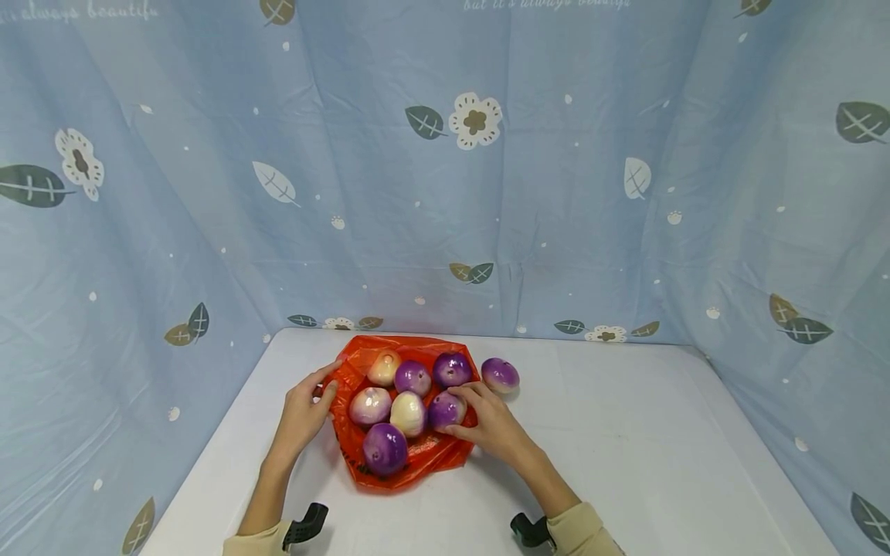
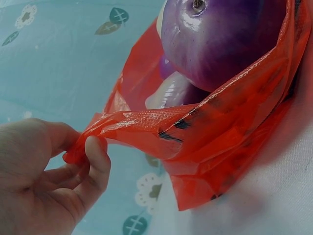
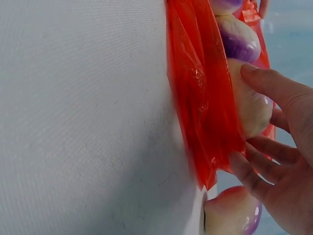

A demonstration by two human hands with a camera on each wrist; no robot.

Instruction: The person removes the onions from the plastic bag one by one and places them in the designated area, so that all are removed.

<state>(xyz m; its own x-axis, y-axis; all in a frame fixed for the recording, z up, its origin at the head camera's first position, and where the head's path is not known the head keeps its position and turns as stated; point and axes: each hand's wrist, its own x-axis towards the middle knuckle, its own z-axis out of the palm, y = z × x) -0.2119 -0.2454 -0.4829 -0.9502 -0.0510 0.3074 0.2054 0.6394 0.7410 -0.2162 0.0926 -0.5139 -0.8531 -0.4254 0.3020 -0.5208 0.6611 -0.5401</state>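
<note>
Several glossy purple-and-white onions (image 1: 409, 415) sit in a red plastic bag (image 1: 438, 457), which is spread low with its mouth facing up. My left hand (image 1: 304, 405) pinches the left rim of the bag between thumb and fingers; the left wrist view shows the film (image 2: 195, 132) pulled out toward that hand (image 2: 58, 171). At the bag's right side, my right hand (image 1: 492, 423) grips a purple onion (image 1: 446, 410), its thumb on one side and fingers on the other. In the right wrist view that onion (image 3: 247, 105) appears pale, and lower fingers touch the bag's edge.
One more onion (image 1: 501, 375) lies outside the bag, on the white table (image 1: 626, 448) just beyond the right hand. A blue patterned curtain (image 1: 542, 193) stands behind and along both sides of the table. A black device (image 1: 530, 530) is strapped at each wrist.
</note>
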